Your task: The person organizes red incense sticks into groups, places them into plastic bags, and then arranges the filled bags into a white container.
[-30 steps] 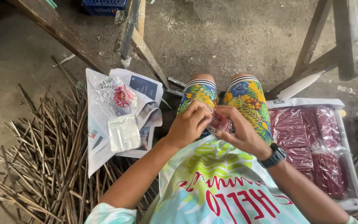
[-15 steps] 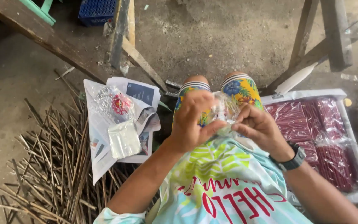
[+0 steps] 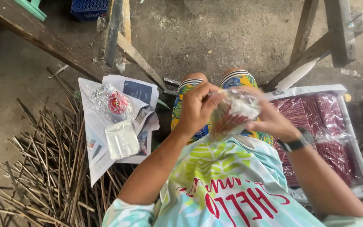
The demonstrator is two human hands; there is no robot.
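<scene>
Both my hands are raised over my lap, holding a small clear plastic bag point(image 3: 232, 114) with red sticks inside. My left hand point(image 3: 196, 107) pinches the bag's upper left edge. My right hand point(image 3: 272, 117), with a dark watch on the wrist, grips its right side. The bag is tilted, and its lower end is partly hidden behind my shirt. I am seated, and my flowered shorts show beneath my hands.
A white tray point(image 3: 349, 126) lined with plastic and filled with red sticks lies at my right. On newspaper point(image 3: 99, 138) at my left lie clear bags point(image 3: 122, 138) and a bag of red bands point(image 3: 116, 102). Thin bamboo sticks point(image 3: 43, 168) litter the floor. Wooden beams point(image 3: 131, 46) stand ahead.
My hands have lifted from my lap and drawn the clear bag up and open wider; the red sticks now show inside it. The view has shifted slightly.
</scene>
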